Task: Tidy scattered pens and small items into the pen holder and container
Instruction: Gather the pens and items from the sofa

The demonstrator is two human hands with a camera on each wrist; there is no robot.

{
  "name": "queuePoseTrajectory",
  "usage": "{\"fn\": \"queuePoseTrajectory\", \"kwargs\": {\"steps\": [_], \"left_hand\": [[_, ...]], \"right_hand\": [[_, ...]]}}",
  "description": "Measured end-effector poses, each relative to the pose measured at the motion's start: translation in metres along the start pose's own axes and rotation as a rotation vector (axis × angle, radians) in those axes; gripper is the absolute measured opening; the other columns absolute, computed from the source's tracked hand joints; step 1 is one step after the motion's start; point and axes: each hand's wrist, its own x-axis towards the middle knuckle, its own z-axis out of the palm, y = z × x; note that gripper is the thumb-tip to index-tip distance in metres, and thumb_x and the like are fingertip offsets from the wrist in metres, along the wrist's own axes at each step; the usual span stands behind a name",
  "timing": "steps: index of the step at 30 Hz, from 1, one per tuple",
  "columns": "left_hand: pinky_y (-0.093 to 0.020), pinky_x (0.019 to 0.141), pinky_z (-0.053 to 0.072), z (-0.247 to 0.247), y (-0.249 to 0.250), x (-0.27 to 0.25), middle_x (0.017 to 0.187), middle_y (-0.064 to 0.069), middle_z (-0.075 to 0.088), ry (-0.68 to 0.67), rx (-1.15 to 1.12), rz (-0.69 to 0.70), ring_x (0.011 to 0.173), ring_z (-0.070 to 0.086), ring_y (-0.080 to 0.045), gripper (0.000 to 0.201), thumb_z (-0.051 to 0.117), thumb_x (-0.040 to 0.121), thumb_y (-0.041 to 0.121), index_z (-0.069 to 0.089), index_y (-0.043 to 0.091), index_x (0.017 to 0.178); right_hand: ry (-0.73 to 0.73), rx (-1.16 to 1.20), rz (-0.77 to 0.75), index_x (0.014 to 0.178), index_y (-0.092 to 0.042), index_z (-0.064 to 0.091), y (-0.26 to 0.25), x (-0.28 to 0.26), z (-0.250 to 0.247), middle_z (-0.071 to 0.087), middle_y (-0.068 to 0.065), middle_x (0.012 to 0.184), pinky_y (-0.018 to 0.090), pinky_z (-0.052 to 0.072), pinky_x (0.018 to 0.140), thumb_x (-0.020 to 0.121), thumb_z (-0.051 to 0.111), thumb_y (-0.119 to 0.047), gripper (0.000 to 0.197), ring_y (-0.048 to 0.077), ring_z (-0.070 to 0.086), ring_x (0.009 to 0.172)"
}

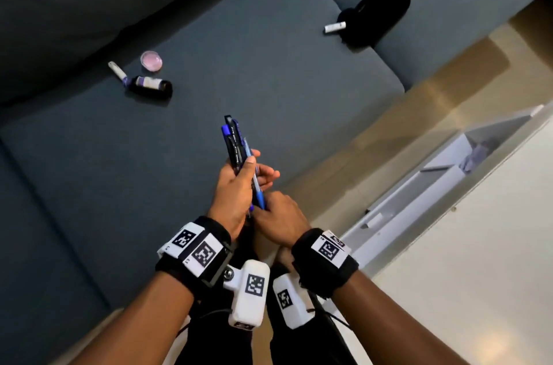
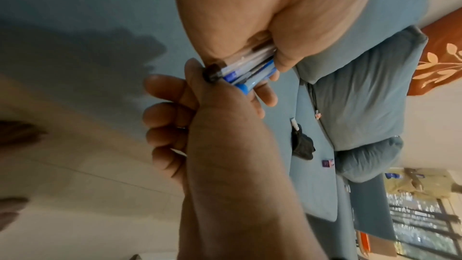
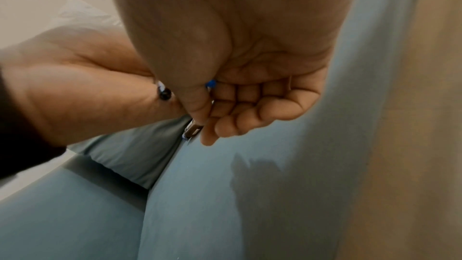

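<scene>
Currently mid-gather: left hand clamps the pens at frame centre, right hand pinches their lower ends to square them; next, probably, carry them to a holder, not identifiable, with bottle still upper left.

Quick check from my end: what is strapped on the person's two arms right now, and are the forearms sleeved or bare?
Both forearms are bare, no sleeves. Each wrist carries a black band: the left wristband and the right wristband, both with white plates printed with square black-and-white tag markers. A white boxy camera housing, also tagged, hangs under the left wrist, a second one under the right, with thin black cables trailing off.
</scene>
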Motion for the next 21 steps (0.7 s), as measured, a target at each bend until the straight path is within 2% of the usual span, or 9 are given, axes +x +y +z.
{"fn": "queuePoseTrajectory", "kwargs": {"steps": [3, 5, 7, 9, 11, 15, 21], "left_hand": [[-0.038, 0.082, 0.056, -0.012, -0.02, -0.016, 0.077, -0.01, 0.063, -0.023, 0.014, -0.038, 0.08, 0.071, -0.023, 0.016, 0.037, 0.104, 0.015, 0.05, 0.01, 0.112], [-0.039, 0.079, 0.056, -0.021, -0.032, -0.023, 0.076, -0.009, 0.062, -0.013, -0.021, -0.083, 0.076, 0.071, -0.022, 0.015, 0.037, 0.104, 0.015, 0.049, 0.011, 0.112], [-0.035, 0.071, 0.057, -0.03, -0.041, -0.032, 0.074, -0.008, 0.061, 0.02, -0.035, -0.106, 0.068, 0.07, -0.019, 0.014, 0.038, 0.104, 0.015, 0.05, 0.011, 0.11], [-0.028, 0.06, 0.056, -0.045, -0.05, -0.042, 0.071, -0.006, 0.059, 0.039, -0.03, -0.1, 0.058, 0.066, -0.014, 0.014, 0.038, 0.104, 0.014, 0.052, 0.011, 0.105], [-0.023, 0.05, 0.051, -0.06, -0.058, -0.052, 0.068, -0.006, 0.055, 0.067, -0.021, -0.089, 0.049, 0.058, -0.01, 0.015, 0.038, 0.104, 0.013, 0.053, 0.013, 0.1], [-0.02, 0.042, 0.037, -0.098, -0.08, -0.074, 0.066, -0.004, 0.046, 0.099, 0.054, -0.104, 0.041, 0.04, -0.006, 0.017, 0.039, 0.103, 0.012, 0.053, 0.015, 0.094], [-0.017, 0.039, 0.029, -0.126, -0.137, -0.109, 0.062, 0.0, 0.042, 0.15, 0.142, -0.146, 0.038, 0.032, -0.002, 0.017, 0.04, 0.103, 0.017, 0.057, 0.016, 0.1]], "right_hand": [[0.009, 0.001, 0.044, 0.067, -0.015, 0.049, 0.011, -0.019, 0.025, 0.067, 0.012, 0.079, 0.036, 0.049, 0.07, 0.082, 0.05, -0.042, 0.031, 0.033, 0.062, 0.08], [0.041, -0.017, 0.054, 0.069, -0.018, 0.047, 0.021, -0.029, 0.044, 0.066, 0.014, 0.082, 0.034, 0.043, 0.065, 0.084, 0.054, -0.042, 0.03, 0.035, 0.061, 0.082], [0.05, -0.082, 0.065, 0.075, -0.02, 0.05, 0.035, -0.037, 0.063, 0.066, 0.011, 0.082, 0.032, 0.036, 0.062, 0.083, 0.055, -0.048, 0.029, 0.034, 0.06, 0.082], [0.043, -0.132, 0.09, 0.085, -0.025, 0.056, 0.046, -0.045, 0.082, 0.067, 0.005, 0.085, 0.033, 0.042, 0.065, 0.079, 0.052, -0.052, 0.028, 0.031, 0.062, 0.085], [0.031, -0.15, 0.122, 0.093, -0.028, 0.061, 0.054, -0.055, 0.094, 0.069, 0.002, 0.089, 0.034, 0.048, 0.074, 0.078, 0.054, -0.047, 0.025, 0.028, 0.063, 0.091], [0.044, -0.182, 0.1, 0.092, -0.027, 0.067, 0.055, -0.076, 0.112, 0.07, -0.001, 0.087, 0.03, 0.046, 0.077, 0.084, 0.059, -0.037, 0.015, 0.022, 0.063, 0.089], [0.006, -0.124, 0.089, 0.093, -0.024, 0.068, 0.075, -0.104, 0.133, 0.069, -0.004, 0.083, 0.035, 0.051, 0.079, 0.087, 0.06, -0.037, 0.016, 0.017, 0.063, 0.081]]}}
